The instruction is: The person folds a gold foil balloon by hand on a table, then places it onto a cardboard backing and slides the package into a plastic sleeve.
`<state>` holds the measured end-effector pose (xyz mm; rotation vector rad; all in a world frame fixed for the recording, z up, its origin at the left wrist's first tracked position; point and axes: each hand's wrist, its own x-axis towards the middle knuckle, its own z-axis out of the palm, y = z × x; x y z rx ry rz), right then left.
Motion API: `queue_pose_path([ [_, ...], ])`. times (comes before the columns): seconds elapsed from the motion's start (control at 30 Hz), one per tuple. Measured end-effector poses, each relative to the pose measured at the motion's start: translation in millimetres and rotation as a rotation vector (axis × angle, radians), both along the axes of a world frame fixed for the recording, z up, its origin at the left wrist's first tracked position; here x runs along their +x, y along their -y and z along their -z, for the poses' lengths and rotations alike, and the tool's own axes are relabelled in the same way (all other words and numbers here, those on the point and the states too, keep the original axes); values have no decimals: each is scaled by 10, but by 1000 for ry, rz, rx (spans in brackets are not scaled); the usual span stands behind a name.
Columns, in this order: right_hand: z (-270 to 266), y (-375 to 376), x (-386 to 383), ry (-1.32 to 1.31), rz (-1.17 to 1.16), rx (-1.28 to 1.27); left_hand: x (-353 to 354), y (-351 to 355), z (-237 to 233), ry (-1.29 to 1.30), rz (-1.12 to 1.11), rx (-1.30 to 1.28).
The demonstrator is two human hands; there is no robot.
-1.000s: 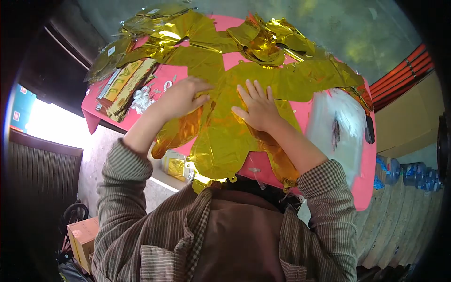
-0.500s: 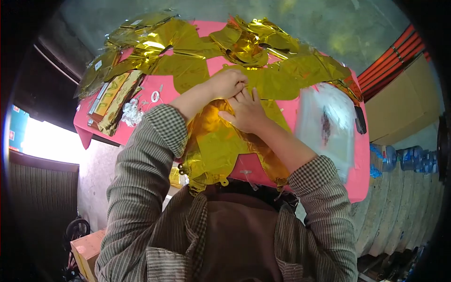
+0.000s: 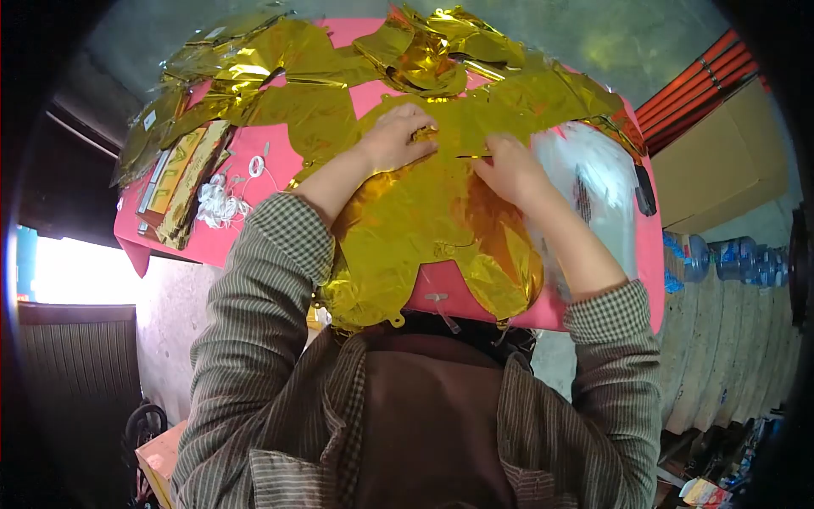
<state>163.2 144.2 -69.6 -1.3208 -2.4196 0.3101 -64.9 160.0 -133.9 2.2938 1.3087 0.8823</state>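
A large flat gold foil balloon (image 3: 386,242) lies at the near edge of the pink table, its lower lobes hanging toward my body. My left hand (image 3: 397,140) rests on its upper part, thumb and curled fingers apart, with gold foil showing between them. To the right, my right hand (image 3: 513,174) is closed in a pinch just above the foil. A thin dark stick-like thing (image 3: 473,157) juts leftward from those fingertips; its kind is too small to make out. Between the lower lobes a small clear tab (image 3: 437,297) shows against the pink.
More gold foil balloons (image 3: 297,59) cover the back of the pink table (image 3: 280,144). At left are packets (image 3: 182,182) and white string (image 3: 222,202). Clear plastic bags (image 3: 598,204) and a black marker-like object (image 3: 645,190) lie right. Beyond stand a cardboard box (image 3: 721,161) and water bottles (image 3: 733,259).
My hands have parted: the right moved right, the left slightly left and up. The foil under them looks flatter and spread wider. The whole view has shifted a little.
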Motion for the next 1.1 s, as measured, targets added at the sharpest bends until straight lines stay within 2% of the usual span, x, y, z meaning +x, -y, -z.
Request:
queue_pose_path([
  [0.07, -23, 93, 88, 256, 114, -54, 15, 19, 7, -141, -59, 100],
  [0.1, -23, 74, 92, 257, 117, -55, 23, 21, 11, -140, -56, 100],
  [0.17, -13, -5, 78, 299, 159, -294, 33, 42, -3, -195, -52, 115],
  [0.3, 81, -113, 136, 256, 114, -369, 81, 121, -78, -283, -68, 177],
  [0.4, 49, -83, 173, 105, 61, -350, 86, 126, -97, -325, -71, 163],
  [0.47, -35, -45, 189, -40, 162, -575, 93, 129, -98, -332, -75, 196],
  [0.5, -82, -15, 186, -38, 165, -576, 92, 130, -103, -330, -74, 195],
  [0.57, -145, 55, 185, 130, 126, -622, 92, 130, -106, -345, -73, 151],
  [0.7, 24, -18, 234, 104, 66, -549, 96, 117, -89, -334, -73, 176],
  [0.8, 82, -73, 252, 17, 45, -529, 89, 126, -82, -337, -79, 180],
  [0.87, 104, -103, 260, -260, 66, -751, 93, 125, -88, -353, -84, 189],
  [0.9, 94, -81, 258, -261, 67, -748, 97, 125, -95, -352, -83, 191],
  [0.97, 71, -16, 246, -538, 133, -902, 101, 132, -97, -357, -88, 169],
  [1.0, 105, -29, 240, -538, 131, -900, 102, 134, -94, -357, -89, 172],
  [1.07, 133, -30, 177, -779, 124, -963, 100, 143, -97, -351, -91, 200],
  [1.1, 102, 5, 123, -781, 122, -960, 93, 148, -107, -353, -91, 203],
])
